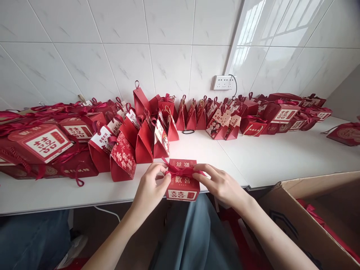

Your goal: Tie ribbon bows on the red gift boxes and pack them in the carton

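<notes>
A red gift box (183,183) with gold lettering and a white double-happiness label sits at the table's front edge, between my hands. Across its top runs a dark red ribbon (181,171), knotted or bowed near the middle. My left hand (154,180) pinches the ribbon's left side between thumb and fingers. On the other side, my right hand (215,180) has its fingers closed on the ribbon's right part, close to the box. Whether the knot is tight cannot be made out.
Stacked red boxes (47,144) crowd the left, with triangular red bags (122,155) beside them. More boxes (281,112) line the wall at right, below a power strip (223,82). An open cardboard carton (298,225) stands front right. Another person's leg (36,240) shows lower left.
</notes>
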`<state>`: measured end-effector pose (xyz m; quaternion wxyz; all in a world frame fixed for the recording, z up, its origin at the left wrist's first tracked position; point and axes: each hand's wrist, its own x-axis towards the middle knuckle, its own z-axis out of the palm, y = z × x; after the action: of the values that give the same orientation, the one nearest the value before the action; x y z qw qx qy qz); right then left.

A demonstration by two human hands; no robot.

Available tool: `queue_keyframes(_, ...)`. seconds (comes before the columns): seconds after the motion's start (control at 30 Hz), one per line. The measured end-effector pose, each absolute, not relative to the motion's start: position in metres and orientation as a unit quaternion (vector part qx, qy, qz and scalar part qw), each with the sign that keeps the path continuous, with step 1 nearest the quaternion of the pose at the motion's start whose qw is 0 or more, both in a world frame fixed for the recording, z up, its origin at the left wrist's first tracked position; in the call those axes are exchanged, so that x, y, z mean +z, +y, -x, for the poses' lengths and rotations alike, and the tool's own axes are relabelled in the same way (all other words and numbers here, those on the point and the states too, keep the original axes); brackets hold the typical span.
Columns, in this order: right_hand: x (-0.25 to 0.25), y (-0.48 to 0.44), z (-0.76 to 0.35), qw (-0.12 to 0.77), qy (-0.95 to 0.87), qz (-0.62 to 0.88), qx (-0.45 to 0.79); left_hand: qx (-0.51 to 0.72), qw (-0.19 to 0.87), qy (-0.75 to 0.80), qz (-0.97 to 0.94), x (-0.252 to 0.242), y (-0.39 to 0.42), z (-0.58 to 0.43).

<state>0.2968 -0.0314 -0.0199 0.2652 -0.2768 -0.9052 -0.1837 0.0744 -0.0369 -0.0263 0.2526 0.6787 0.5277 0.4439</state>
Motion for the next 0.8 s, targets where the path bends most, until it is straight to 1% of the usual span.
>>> queue_keyframes(0.23,-0.028,-0.030,-0.305,0.292,-0.896,0.274,-0.190,0.514,0.309,0.521,-0.607,-0.040,-0.041,-0.081)
queue_keyframes(0.33,-0.033,-0.030,-0.309,0.313,-0.895,0.264,-0.178,0.528,0.347,0.526,-0.569,-0.046,-0.041,-0.083)
queue_keyframes(0.4,-0.035,-0.030,-0.312,0.322,-0.898,0.250,-0.163,0.534,0.355,0.532,-0.553,-0.049,-0.041,-0.085)
queue_keyframes(0.5,-0.028,-0.029,-0.315,0.343,-0.901,0.240,-0.111,0.544,0.361,0.533,-0.538,-0.050,-0.042,-0.087)
queue_keyframes(0.63,-0.004,-0.019,-0.299,0.423,-0.849,0.315,0.008,0.546,0.373,0.532,-0.529,-0.051,-0.042,-0.093)
queue_keyframes(0.7,0.006,-0.008,-0.283,0.405,-0.837,0.362,0.070,0.565,0.346,0.525,-0.534,-0.052,-0.042,-0.097)
queue_keyframes(0.8,0.011,0.013,-0.261,0.304,-0.863,0.377,0.147,0.582,0.277,0.509,-0.571,-0.052,-0.042,-0.101)
